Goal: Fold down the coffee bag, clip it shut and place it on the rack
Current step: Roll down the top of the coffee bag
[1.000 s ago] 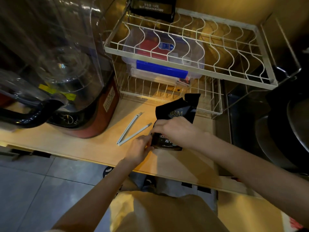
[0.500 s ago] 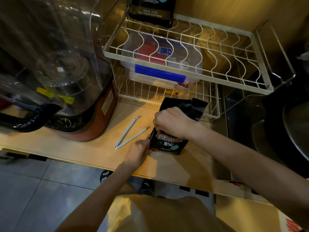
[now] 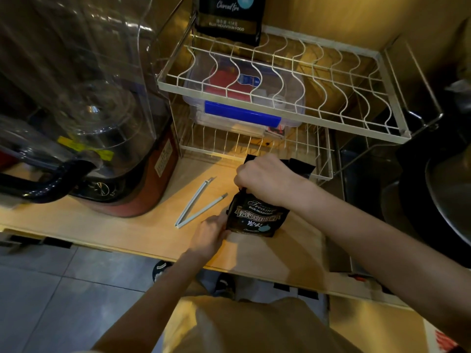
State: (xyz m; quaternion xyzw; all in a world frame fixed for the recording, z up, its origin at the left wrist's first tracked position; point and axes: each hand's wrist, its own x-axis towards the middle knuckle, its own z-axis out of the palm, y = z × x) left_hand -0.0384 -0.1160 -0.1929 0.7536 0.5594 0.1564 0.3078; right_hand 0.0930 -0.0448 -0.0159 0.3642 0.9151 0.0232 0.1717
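A black coffee bag (image 3: 257, 219) with white lettering stands on the wooden counter (image 3: 127, 225) in front of a white wire rack (image 3: 280, 103). My right hand (image 3: 265, 179) grips the bag's top, squeezing the neck, and the loose top edge sticks out behind it. My left hand (image 3: 211, 231) holds the bag's lower left corner against the counter. A long white sealing clip (image 3: 197, 203) lies open in a V on the counter, just left of the bag, untouched.
A large blender (image 3: 84, 118) with a clear jug and red base stands at left. A second black coffee bag (image 3: 229, 16) stands on the rack's upper shelf. A clear blue-latched box (image 3: 242, 108) fills the lower shelf. Dark metal cookware (image 3: 443, 194) sits at right.
The bag has gone from lying crumpled to standing upright. My right hand rose from pressing on it to gripping its top; my left hand stays at its lower left corner.
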